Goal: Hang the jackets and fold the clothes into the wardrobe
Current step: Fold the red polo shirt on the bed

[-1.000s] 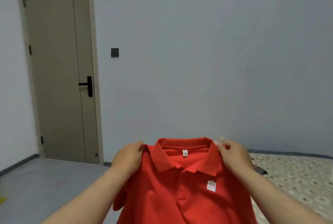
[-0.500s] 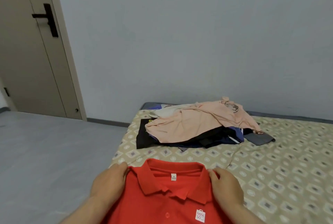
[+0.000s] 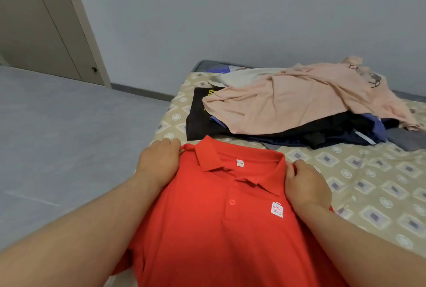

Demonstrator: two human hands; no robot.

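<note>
A beige panelled door (image 3: 34, 21) is standing at upper left. In the lower centre, the left hand (image 3: 159, 162) is gripping one shoulder of the red cotton polo shirt (image 3: 219, 229), fingers curled into the fabric. The shirt is spreading over the near edge of the patterned bed (image 3: 368, 194). The right hand (image 3: 304, 185) is gripping the other shoulder. At upper right, a pale pink shirt (image 3: 288, 104) is topping a heap of dark clothes (image 3: 322, 132).

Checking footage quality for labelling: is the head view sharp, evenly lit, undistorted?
Head view: soft, even light, no glare; the red polo shirt and its white logo read clearly; the door frame leans, a wide-angle distortion; the pink top on the pile looks slightly soft.
</note>
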